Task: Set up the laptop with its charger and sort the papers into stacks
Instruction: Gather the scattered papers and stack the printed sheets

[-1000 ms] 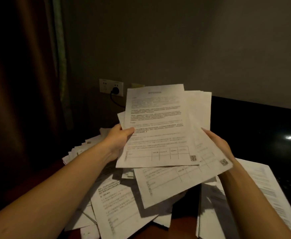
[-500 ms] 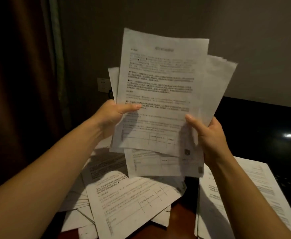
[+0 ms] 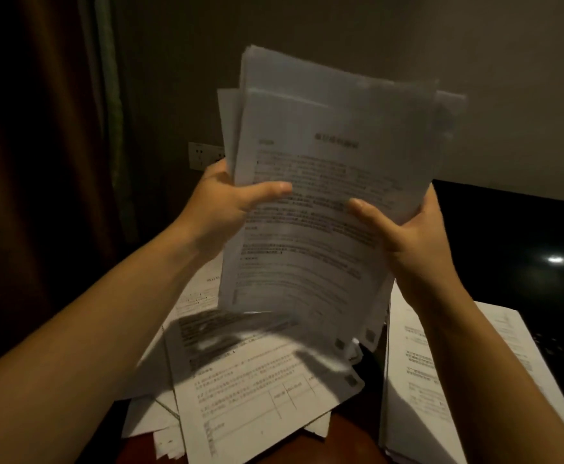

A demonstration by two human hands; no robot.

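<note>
- Two hands hold one sheaf of papers [image 3: 324, 169] upright in the air, its sheets fanned unevenly at the top and blurred.
- At the sheaf's left edge the left hand [image 3: 220, 199] grips it, thumb laid across the printed front, fingers hidden behind.
- At the sheaf's right edge, a little lower, the right hand [image 3: 404, 236] grips it the same way, thumb on the front.
- Below the sheaf, loose sheets [image 3: 257, 390] lie scattered and overlapping on the reddish-brown table [image 3: 350, 437], partly in shadow.
- Below and right of the sheaf lies a tidier stack [image 3: 417, 380].
- Right of the sheaf stands a glossy black panel [image 3: 508, 236]; beneath that is a dark keyed surface [image 3: 561, 356], perhaps the laptop's keyboard, too dim to be sure.
- Behind the sheaf's left edge a white wall socket [image 3: 203, 155] shows, with a curtain [image 3: 39, 162] further left.
</note>
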